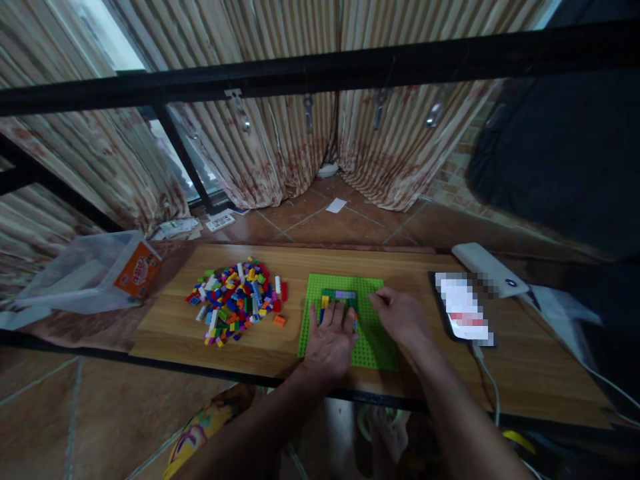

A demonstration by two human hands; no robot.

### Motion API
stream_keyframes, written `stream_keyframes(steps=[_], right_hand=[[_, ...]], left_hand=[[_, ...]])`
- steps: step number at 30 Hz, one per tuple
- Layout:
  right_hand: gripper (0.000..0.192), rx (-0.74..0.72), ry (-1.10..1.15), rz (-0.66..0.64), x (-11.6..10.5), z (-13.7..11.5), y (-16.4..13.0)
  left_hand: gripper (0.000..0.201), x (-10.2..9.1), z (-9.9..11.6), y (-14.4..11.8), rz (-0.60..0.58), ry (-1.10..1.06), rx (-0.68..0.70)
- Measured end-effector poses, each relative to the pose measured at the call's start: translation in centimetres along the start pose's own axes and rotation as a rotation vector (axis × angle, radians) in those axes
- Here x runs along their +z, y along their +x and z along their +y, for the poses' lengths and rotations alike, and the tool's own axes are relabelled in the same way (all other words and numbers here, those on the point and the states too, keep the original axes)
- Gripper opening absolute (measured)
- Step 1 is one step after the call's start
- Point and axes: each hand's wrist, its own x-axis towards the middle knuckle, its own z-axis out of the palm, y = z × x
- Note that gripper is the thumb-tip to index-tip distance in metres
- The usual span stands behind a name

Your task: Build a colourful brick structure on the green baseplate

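A bright green studded baseplate (320, 283) lies on the wooden table, with a low frame of coloured toy bricks (345, 294) built on its middle. My left hand (331, 341) rests palm down over the near part of this build, fingers stretched out and covering many of its bricks. Just right of the build, my right hand (397, 312) is at the plate's right edge with thumb and fingertips drawn together. Whatever it may hold is too small or hidden to make out. A large pile of loose toy bricks (237, 300) lies to the left of the plate.
On the table's right are a phone (463, 310) with a cable and a white power bank (487, 270). A clear plastic box (90, 283) with an orange label stands at the left. A dark metal rail (280, 77) crosses beyond the wooden table (170, 327), before curtains.
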Motion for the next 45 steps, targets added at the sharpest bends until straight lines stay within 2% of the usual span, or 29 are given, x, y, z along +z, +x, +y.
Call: stream_keyframes(steps=[5,11,17,22,29,34,39,45], right_hand=[[0.029,-0.048,-0.088,-0.032,0.8,-0.2,-0.1],[0.028,-0.113,-0.114,-0.09,2.4,-0.4,0.0],[0.031,-0.144,-0.173,-0.088,3.7,-1.6,0.7],[0.033,-0.175,-0.218,-0.078,4.0,-1.5,0.9],[0.041,-0.16,-0.228,-0.074,4.6,-0.5,1.2],[0.046,-0.193,-0.241,-0.073,5.0,0.4,1.5],[0.046,-0.247,-0.28,0.002,5.4,0.9,1.3],[0.042,-0.374,-0.316,0.093,5.5,0.3,0.7]], left_hand=[[0.048,-0.1,-0.1,-0.4,-0.015,-0.077,-0.013],[0.052,0.0,0.3,-0.6,0.026,-0.218,-0.028],[0.06,-0.1,0.6,-0.4,0.084,-0.31,-0.048],[0.065,0.0,0.4,-0.6,0.1,-0.375,-0.032],[0.055,-1.0,-0.1,-0.6,0.094,-0.446,-0.06],[0.055,-1.3,-0.8,0.3,0.107,-0.371,-0.117],[0.064,0.0,-1.3,0.8,0.019,-0.221,-0.153],[0.068,0.8,-1.1,0.5,0.041,-0.109,-0.129]])
